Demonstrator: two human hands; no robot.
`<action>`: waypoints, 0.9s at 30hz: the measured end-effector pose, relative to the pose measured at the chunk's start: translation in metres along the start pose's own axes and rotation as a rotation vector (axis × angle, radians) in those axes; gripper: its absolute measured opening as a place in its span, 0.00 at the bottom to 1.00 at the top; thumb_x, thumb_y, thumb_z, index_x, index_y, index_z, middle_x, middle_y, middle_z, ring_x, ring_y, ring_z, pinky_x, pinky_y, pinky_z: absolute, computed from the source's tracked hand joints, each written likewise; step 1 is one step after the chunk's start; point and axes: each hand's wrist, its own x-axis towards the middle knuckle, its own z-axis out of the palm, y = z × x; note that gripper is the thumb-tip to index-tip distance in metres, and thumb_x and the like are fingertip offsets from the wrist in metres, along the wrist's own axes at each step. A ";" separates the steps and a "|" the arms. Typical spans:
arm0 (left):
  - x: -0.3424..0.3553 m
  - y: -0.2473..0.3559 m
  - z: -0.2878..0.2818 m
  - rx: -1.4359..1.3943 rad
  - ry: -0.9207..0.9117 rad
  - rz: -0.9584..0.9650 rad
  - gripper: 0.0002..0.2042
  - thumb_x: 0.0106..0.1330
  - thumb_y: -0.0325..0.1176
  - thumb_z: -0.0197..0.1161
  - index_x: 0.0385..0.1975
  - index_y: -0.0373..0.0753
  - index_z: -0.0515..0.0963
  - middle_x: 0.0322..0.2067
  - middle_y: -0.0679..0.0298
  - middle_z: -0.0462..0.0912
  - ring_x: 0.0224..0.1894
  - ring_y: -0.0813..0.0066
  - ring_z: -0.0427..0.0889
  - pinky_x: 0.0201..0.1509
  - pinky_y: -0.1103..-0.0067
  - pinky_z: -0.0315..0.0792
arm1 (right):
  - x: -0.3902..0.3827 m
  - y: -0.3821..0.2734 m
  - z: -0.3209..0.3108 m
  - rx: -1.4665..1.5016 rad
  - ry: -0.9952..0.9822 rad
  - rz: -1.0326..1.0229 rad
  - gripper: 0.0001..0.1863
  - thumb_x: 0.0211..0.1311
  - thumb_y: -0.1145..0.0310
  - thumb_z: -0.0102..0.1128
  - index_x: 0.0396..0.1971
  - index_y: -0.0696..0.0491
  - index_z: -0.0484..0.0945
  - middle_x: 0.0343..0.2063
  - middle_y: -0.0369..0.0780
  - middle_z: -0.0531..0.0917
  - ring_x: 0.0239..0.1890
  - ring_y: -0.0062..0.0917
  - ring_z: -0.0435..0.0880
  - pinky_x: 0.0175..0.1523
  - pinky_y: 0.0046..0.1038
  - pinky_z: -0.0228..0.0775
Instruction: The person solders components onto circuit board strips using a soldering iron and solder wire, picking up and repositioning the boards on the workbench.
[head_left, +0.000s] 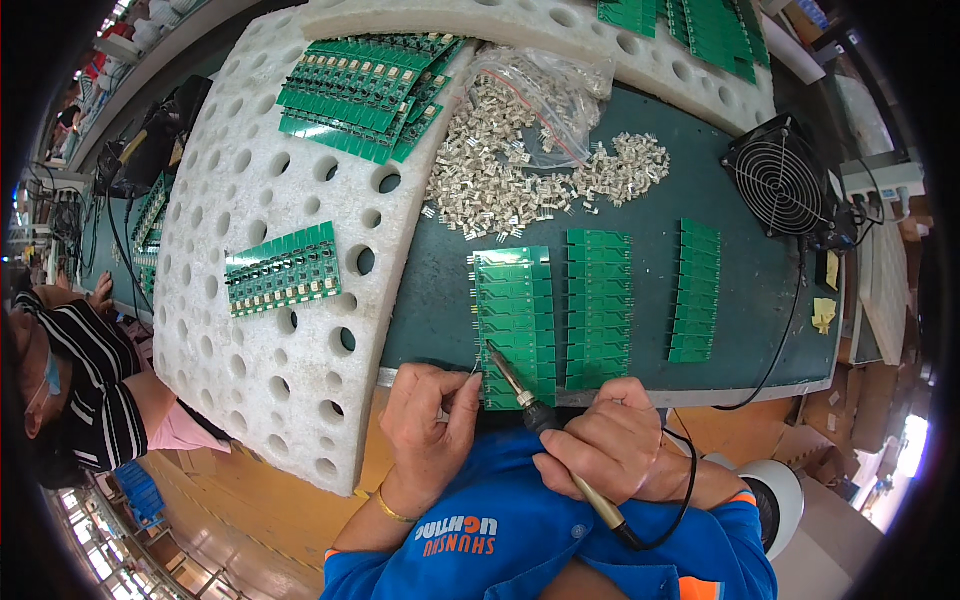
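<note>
left hand (430,425): fingers pinched on thin silvery wire (476,367)
right hand (608,448): clamped round black-gripped soldering iron (540,416)
past fingertips: green circuit board (508,300)

The right hand (608,443) partly hides the soldering iron (538,414).

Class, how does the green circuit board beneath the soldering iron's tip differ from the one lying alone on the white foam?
The worked board shows a mostly flat green face; the lone board shows rows of black and whitish components. The worked board's long side runs away from the person; the lone board's runs mostly left to right. Both are green and oblong.
</note>
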 end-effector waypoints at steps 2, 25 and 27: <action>0.001 0.000 0.001 -0.007 0.005 0.004 0.06 0.57 0.21 0.71 0.27 0.35 0.78 0.23 0.62 0.77 0.24 0.74 0.75 0.25 0.81 0.69 | 0.000 0.000 0.000 -0.013 -0.001 -0.006 0.17 0.46 0.67 0.76 0.36 0.52 0.80 0.17 0.31 0.72 0.17 0.21 0.71 0.34 0.27 0.64; 0.002 -0.005 0.002 -0.021 0.031 0.010 0.06 0.56 0.20 0.71 0.27 0.35 0.78 0.23 0.62 0.76 0.23 0.74 0.75 0.25 0.81 0.69 | 0.006 0.005 -0.005 0.065 0.018 0.066 0.18 0.44 0.69 0.75 0.37 0.52 0.80 0.18 0.31 0.76 0.17 0.21 0.73 0.34 0.27 0.63; 0.002 -0.004 0.002 -0.019 0.031 0.006 0.06 0.56 0.20 0.71 0.27 0.35 0.78 0.23 0.62 0.76 0.23 0.74 0.75 0.25 0.81 0.69 | 0.005 0.006 -0.004 0.084 0.017 0.076 0.18 0.43 0.70 0.75 0.37 0.52 0.80 0.17 0.31 0.76 0.17 0.22 0.74 0.34 0.27 0.63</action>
